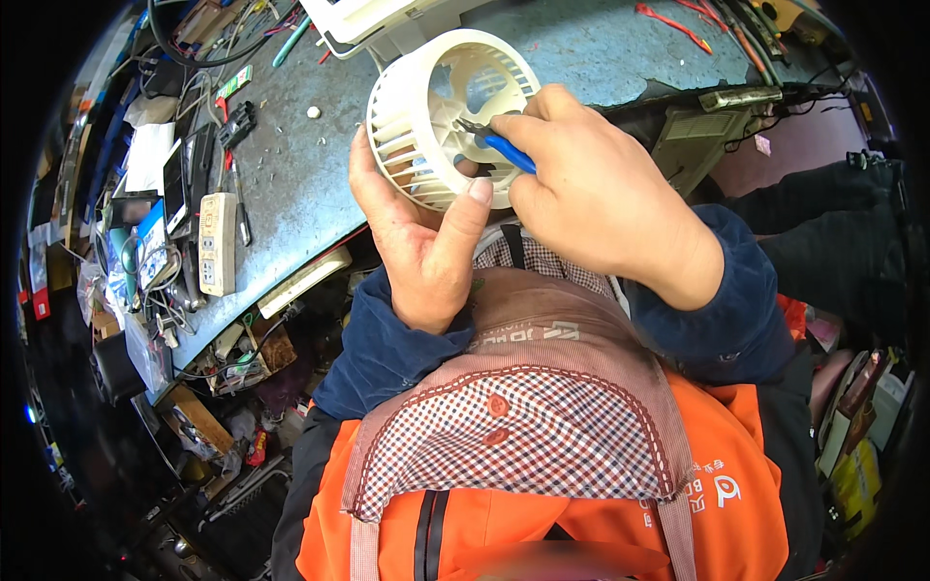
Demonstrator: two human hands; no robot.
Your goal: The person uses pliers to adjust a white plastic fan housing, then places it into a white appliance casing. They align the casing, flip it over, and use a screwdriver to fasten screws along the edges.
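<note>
A white plastic blower wheel point(395, 124), ringed with thin fins, is tilted so its open end and hub face me. My left hand point(426, 228) grips it from below and the left, thumb across the lower rim. In my right hand point(601, 179) are small pliers point(506, 152) with blue handles, most of the grip hidden by my fingers. The dark jaws of the pliers reach inside the wheel to its hub; whether they clamp on anything there is too small to tell.
Behind the wheel stands a white plastic housing point(387, 17) on the worn blue workbench point(300, 160). A power strip point(217, 244), phone point(175, 186) and cables crowd the left side. Red-handled pliers point(675, 27) lie at the far right. A cluttered shelf point(262, 358) sits below the bench edge.
</note>
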